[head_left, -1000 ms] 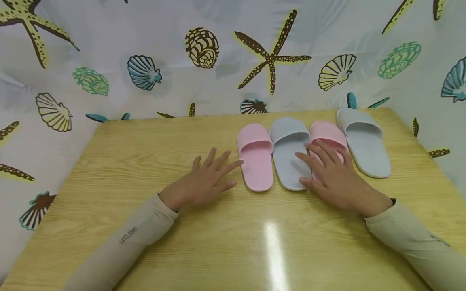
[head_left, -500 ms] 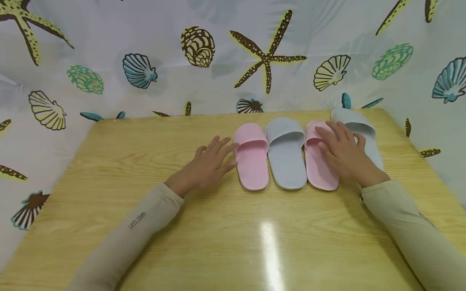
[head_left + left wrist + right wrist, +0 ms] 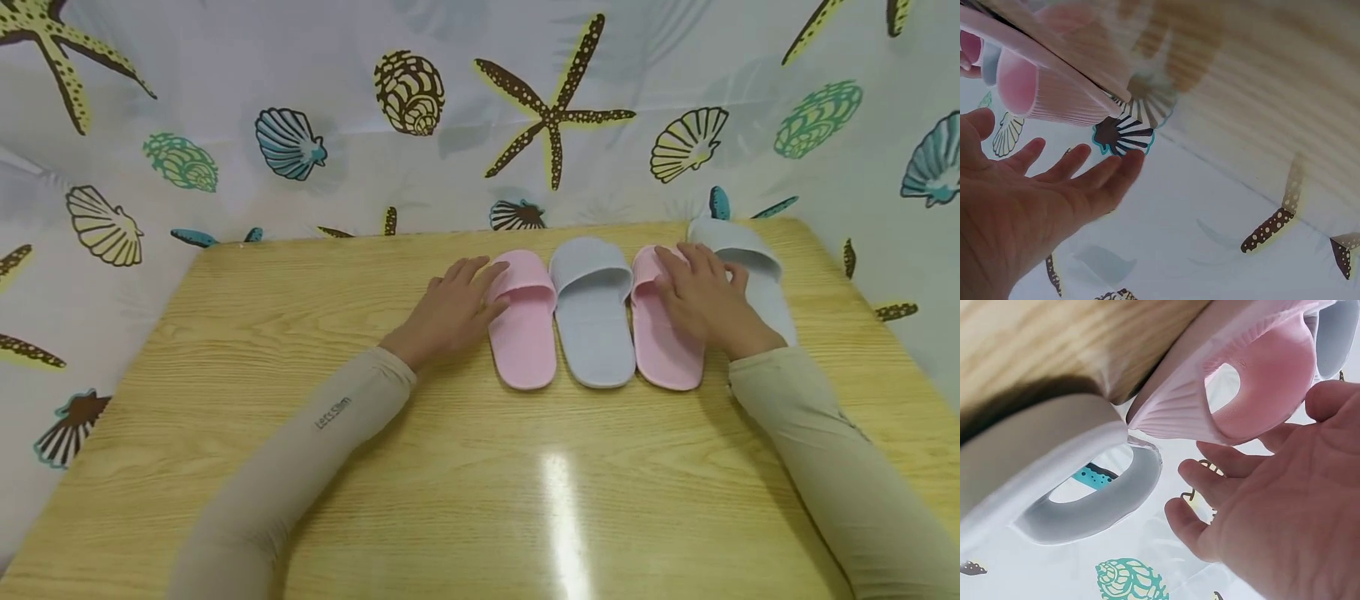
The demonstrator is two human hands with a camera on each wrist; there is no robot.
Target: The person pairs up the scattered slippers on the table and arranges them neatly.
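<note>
Backdrop: white fabric sheet printed with shells and starfish [image 3: 330,58], rising beyond the far edge and along both sides. Worktop: light yellow-brown, wood-grained surface [image 3: 450,500], near edge out of frame.

Two beige fabric sleeves, left [image 3: 300,467] and right [image 3: 817,450], reach in over the worktop from the near side.

Four slippers, strap ends toward the far edge, right of the worktop's middle. In order, left to right: pink open-heeled slipper [image 3: 523,346]; pale grey open-heeled slipper [image 3: 596,337]; second pink open-heeled slipper [image 3: 660,346]; second pale grey open-heeled slipper [image 3: 768,300], nearest the far right corner, set askew with its heel toward the right edge, partly hidden. First three roughly parallel, side by side.

Left hand [image 3: 453,312]: fingers parted, gripping nothing, at the first pink slipper's strap; contact cannot be told. Right hand [image 3: 705,300]: fingers parted, slightly bent, gripping nothing, over the second pink slipper and the askew grey one; contact likewise unclear.

Left sleeve bears small dark lettering [image 3: 332,412].
</note>
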